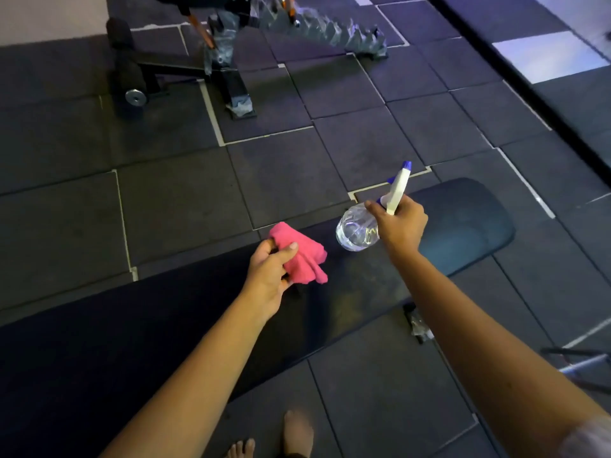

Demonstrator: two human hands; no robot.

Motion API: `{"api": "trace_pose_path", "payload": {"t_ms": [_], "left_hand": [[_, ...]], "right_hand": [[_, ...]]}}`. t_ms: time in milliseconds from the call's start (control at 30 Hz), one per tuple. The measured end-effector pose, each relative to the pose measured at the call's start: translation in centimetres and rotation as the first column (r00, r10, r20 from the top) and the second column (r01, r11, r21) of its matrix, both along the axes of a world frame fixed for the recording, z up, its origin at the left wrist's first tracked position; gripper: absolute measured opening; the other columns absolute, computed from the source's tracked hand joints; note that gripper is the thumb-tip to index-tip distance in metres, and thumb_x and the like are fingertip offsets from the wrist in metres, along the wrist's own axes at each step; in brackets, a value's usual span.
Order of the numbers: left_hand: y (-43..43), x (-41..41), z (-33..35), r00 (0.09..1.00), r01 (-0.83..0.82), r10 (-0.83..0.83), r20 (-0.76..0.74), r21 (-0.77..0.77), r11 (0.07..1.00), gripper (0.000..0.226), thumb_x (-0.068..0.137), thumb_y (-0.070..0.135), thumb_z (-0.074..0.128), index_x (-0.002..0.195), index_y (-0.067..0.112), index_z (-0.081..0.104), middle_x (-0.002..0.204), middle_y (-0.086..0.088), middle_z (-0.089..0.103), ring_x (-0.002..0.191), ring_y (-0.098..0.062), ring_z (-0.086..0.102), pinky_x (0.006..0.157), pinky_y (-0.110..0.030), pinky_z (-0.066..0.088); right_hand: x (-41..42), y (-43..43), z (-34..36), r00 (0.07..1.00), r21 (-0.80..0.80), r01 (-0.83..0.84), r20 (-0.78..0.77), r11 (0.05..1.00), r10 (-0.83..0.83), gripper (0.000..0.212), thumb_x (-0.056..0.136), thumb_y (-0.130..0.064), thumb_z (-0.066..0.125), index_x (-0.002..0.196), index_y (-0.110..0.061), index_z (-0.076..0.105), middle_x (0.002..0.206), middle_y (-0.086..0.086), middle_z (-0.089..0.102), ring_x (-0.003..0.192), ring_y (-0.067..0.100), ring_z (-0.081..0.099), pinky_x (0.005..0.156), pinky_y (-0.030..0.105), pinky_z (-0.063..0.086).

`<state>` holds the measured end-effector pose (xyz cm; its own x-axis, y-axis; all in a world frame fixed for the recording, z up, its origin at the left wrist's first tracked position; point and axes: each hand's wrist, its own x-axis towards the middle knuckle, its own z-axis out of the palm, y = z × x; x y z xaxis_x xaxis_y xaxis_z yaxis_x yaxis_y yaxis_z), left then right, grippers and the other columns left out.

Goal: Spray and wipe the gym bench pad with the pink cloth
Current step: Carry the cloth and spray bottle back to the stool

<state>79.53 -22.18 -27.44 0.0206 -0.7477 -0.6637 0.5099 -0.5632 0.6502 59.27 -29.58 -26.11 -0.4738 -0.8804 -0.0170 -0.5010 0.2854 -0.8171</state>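
A long dark bench pad (463, 226) runs from the lower left to the right of the head view, its rounded end at the right. My left hand (269, 276) grips a crumpled pink cloth (302, 254) just above the pad's middle. My right hand (401, 226) holds a clear spray bottle (357, 231) by its white and blue trigger head (398, 188), tilted, with the nozzle pointing up and away over the pad.
Dark rubber floor tiles (182, 200) surround the bench. Another bench frame with a roller pad and a small wheel (135, 97) stands at the far left. A dumbbell rack (324, 31) is behind it. My bare feet (297, 434) are at the bottom. Metal bars (578, 358) lie at the right.
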Motion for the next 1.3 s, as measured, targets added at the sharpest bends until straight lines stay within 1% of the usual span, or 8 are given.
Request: {"api": "trace_pose_path", "payload": {"t_ms": [267, 500, 700, 833, 900, 1033, 1167, 1300], "left_hand": [[6.0, -1.2, 13.7, 0.986, 0.163, -0.161, 0.029, -0.059, 0.985, 0.035, 0.091, 0.009, 0.060, 0.123, 0.021, 0.053, 0.129, -0.010, 0.058, 0.113, -0.029, 0.058, 0.065, -0.037, 0.052], [11.6, -6.5, 25.3, 0.949, 0.309, -0.314, -0.006, -0.169, 0.936, 0.039, 0.093, 0.009, 0.056, 0.131, 0.014, 0.050, 0.128, -0.014, 0.058, 0.108, -0.029, 0.060, 0.066, -0.037, 0.053], [14.1, -15.3, 28.0, 0.878, 0.478, -0.475, 0.054, -0.153, 0.865, 0.026, 0.093, 0.013, 0.054, 0.119, 0.012, 0.053, 0.116, -0.015, 0.060, 0.087, -0.025, 0.061, 0.057, -0.031, 0.051], [15.2, -25.1, 27.8, 0.820, 0.572, -0.556, 0.136, -0.137, 0.809, 0.015, 0.093, 0.010, 0.055, 0.106, 0.015, 0.053, 0.105, -0.015, 0.060, 0.078, -0.023, 0.059, 0.055, -0.028, 0.048], [16.4, -30.5, 28.0, 0.788, 0.612, -0.590, 0.176, -0.122, 0.781, 0.012, 0.093, 0.010, 0.055, 0.102, 0.017, 0.053, 0.099, -0.011, 0.060, 0.074, -0.021, 0.057, 0.057, -0.028, 0.045], [18.6, -40.7, 28.6, 0.708, 0.696, -0.656, 0.261, -0.101, 0.711, 0.013, 0.093, 0.007, 0.056, 0.104, 0.012, 0.052, 0.089, -0.012, 0.058, 0.066, -0.021, 0.054, 0.042, -0.025, 0.047], [19.3, -49.7, 29.0, 0.631, 0.771, -0.733, 0.254, -0.107, 0.627, 0.016, 0.092, 0.007, 0.055, 0.108, 0.010, 0.052, 0.097, -0.015, 0.059, 0.075, -0.023, 0.056, 0.057, -0.030, 0.045], [19.6, -57.2, 29.1, 0.531, 0.846, -0.815, 0.232, -0.089, 0.526, 0.023, 0.092, 0.008, 0.055, 0.115, 0.008, 0.053, 0.101, -0.015, 0.060, 0.080, -0.026, 0.057, 0.058, -0.031, 0.046]], "right_hand": [[-3.3, 13.9, 16.8, 0.993, -0.062, 0.113, -0.022, 0.992, -0.115, 0.017, 0.074, -0.021, 0.084, 0.078, -0.015, 0.068, 0.070, 0.003, 0.067, 0.069, 0.021, 0.066, 0.074, 0.044, 0.058], [-6.8, 26.3, 27.3, 0.940, -0.150, 0.340, 0.032, 0.928, -0.339, 0.017, 0.073, -0.020, 0.083, 0.075, -0.007, 0.071, 0.063, 0.004, 0.064, 0.057, 0.010, 0.056, 0.063, 0.034, 0.049], [-14.1, 34.0, 28.0, 0.863, -0.168, 0.505, 0.090, 0.847, -0.497, 0.019, 0.070, -0.029, 0.084, 0.069, -0.017, 0.070, 0.065, 0.003, 0.070, 0.065, 0.021, 0.067, 0.069, 0.047, 0.057], [-21.3, 37.5, 27.7, 0.828, -0.158, 0.560, 0.073, 0.813, -0.556, 0.023, 0.070, -0.031, 0.085, 0.070, -0.013, 0.070, 0.063, 0.001, 0.069, 0.061, 0.015, 0.063, 0.067, 0.043, 0.057], [-25.0, 39.3, 27.9, 0.814, -0.153, 0.579, 0.059, 0.801, -0.577, 0.024, 0.069, -0.030, 0.085, 0.069, -0.012, 0.070, 0.062, 0.002, 0.069, 0.062, 0.018, 0.064, 0.067, 0.043, 0.056], [-32.5, 42.7, 28.8, 0.784, -0.124, 0.617, 0.006, 0.777, -0.621, 0.020, 0.069, -0.028, 0.085, 0.067, -0.017, 0.068, 0.061, 0.000, 0.068, 0.066, 0.022, 0.067, 0.069, 0.043, 0.055], [-39.3, 45.0, 29.9, 0.727, -0.120, 0.681, -0.008, 0.722, -0.687, 0.020, 0.071, -0.024, 0.085, 0.072, -0.010, 0.071, 0.064, 0.002, 0.069, 0.067, 0.022, 0.066, 0.069, 0.042, 0.055], [-44.7, 46.5, 29.5, 0.635, -0.115, 0.769, 0.022, 0.629, -0.772, 0.019, 0.072, -0.025, 0.085, 0.073, -0.011, 0.072, 0.065, 0.003, 0.070, 0.067, 0.022, 0.067, 0.068, 0.041, 0.055]]}}
